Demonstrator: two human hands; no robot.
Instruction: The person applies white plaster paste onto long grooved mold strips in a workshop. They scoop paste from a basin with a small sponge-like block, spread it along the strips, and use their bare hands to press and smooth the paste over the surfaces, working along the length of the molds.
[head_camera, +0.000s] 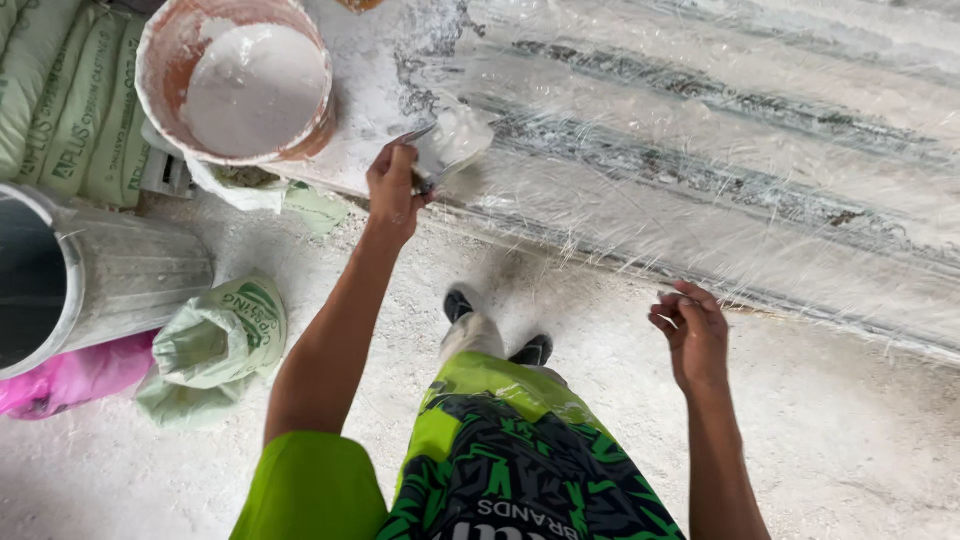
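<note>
Plaster-caked bench, dusty floor; L hand w/ scoop

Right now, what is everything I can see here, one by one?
bucket: one, orange-brown with white paste inside, top left on the bench
scoop: one, white-coated, in the left hand over the bench edge
fibre-covered bench: one, white-grey, across the top
stacked sacks: several, pale green, far left
metal bin: one, grey, left
open sack: one, pale green, on the floor
pink bag: one, under the bin
left hand: gripping the scoop
right hand: empty, fingers curled
</note>
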